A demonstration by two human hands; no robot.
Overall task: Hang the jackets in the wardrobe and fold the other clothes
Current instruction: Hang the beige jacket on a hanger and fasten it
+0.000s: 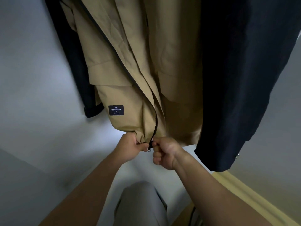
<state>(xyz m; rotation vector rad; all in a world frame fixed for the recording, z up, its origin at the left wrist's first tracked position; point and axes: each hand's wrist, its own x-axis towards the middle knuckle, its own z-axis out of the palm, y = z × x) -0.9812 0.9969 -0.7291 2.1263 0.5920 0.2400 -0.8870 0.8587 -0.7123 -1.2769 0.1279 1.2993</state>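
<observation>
Head view, the only one: hem work on a tan cotton-like jacket that hangs in the white-walled wardrobe, between a dark navy jacket on its right and a black garment on its left, with both neighbours touching or overlapping it. A black rectangular label sits low on its front panel. The left hand pinches the bottom hem just left of the black zipper track, fingers curled round the cloth. The right hand is clenched on the opposite hem edge beside it. The small metal zipper pull dangles between the two. The step looks like seating the zipper's bottom end to close the front. To do it well, keep both hem edges level and taut, feed the pin fully into the slider before drawing upward, and hold the cloth clear of the teeth. Pulling straight down could tug the jacket off its hanger, which is out of view. Grey trousers show below.
</observation>
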